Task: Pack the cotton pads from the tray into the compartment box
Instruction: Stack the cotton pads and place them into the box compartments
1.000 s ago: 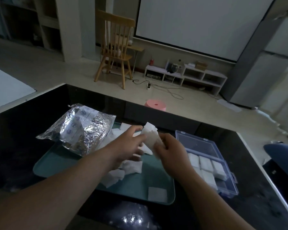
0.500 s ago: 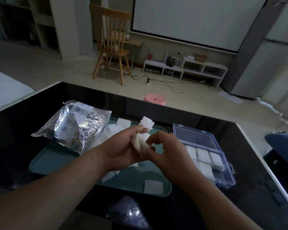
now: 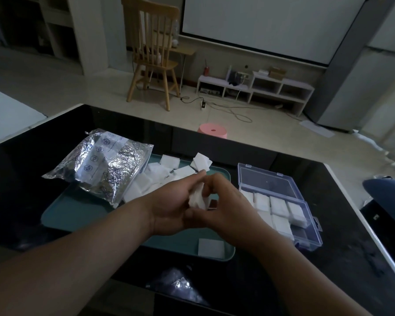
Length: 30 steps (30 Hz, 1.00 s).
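My left hand (image 3: 169,208) and my right hand (image 3: 228,208) meet above the teal tray (image 3: 62,215), both pinching a small stack of white cotton pads (image 3: 197,199). Loose cotton pads (image 3: 160,172) lie at the tray's far side, and a single pad (image 3: 211,247) rests near its front right corner. To the right stands the clear blue compartment box (image 3: 315,233), lid open, with several compartments filled with pads (image 3: 278,206).
A crinkled silver foil bag (image 3: 103,167) lies across the tray's left side. Everything rests on a glossy black table (image 3: 351,258). On the floor beyond are a pink stool (image 3: 212,131) and a wooden chair (image 3: 153,51).
My hands have closed together over the tray, squeezing the stack of pads into a tighter bundle and lowering it slightly.
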Motion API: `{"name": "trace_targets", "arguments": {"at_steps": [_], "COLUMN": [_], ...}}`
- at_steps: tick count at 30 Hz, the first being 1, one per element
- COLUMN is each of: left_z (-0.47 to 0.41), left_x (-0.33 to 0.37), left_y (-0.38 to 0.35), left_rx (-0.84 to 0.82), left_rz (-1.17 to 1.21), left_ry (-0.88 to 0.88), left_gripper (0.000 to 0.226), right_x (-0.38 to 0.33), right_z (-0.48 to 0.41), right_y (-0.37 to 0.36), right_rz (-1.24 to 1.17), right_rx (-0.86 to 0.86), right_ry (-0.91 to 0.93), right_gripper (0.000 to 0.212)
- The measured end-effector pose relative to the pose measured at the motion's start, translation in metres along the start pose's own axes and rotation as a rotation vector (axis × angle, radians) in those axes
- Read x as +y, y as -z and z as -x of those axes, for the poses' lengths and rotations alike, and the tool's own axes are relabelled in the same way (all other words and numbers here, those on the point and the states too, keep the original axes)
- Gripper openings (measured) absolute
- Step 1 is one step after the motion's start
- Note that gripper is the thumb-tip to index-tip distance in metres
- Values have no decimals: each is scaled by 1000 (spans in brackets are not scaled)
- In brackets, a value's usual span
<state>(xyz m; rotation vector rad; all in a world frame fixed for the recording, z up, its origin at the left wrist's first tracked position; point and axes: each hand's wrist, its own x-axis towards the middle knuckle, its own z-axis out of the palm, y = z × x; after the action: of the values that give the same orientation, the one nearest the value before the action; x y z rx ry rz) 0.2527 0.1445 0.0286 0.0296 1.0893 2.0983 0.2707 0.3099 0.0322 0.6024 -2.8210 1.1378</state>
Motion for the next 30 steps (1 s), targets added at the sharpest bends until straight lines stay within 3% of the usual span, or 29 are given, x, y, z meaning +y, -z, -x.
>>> {"name": "trace_targets", "arguments": {"at_steps": [5, 12, 15, 17, 20, 23, 26, 30], "left_z": [-1, 0, -1, -3, -3, 4, 15, 26], "left_x": [-3, -2, 2, 5, 12, 20, 28, 28], "left_y": [3, 1, 6, 11, 16, 22, 25, 28], "left_rx": [17, -26, 76, 195, 356, 395, 371, 376], "left_rz": [0, 4, 21, 91, 151, 161, 168, 99], "left_ry": [-46, -68, -103, -120, -162, -183, -225, -228], "left_gripper": [46, 42, 26, 23, 21, 18, 24, 27], "right_x": [-3, -7, -8, -2, 12, 18, 17, 15], "right_z": [-3, -1, -4, -6, -4, 4, 7, 5], "right_y": [7, 6, 12, 18, 17, 3, -8, -13], "right_rz": [-82, -100, -182, -104, 222, 518, 692, 725], "right_rx": [100, 12, 64, 106, -109, -467, -513, -560], "right_ry": [-61, -40, -77, -139, -196, -202, -185, -240], "right_gripper": [44, 43, 28, 18, 12, 33, 50, 32]}}
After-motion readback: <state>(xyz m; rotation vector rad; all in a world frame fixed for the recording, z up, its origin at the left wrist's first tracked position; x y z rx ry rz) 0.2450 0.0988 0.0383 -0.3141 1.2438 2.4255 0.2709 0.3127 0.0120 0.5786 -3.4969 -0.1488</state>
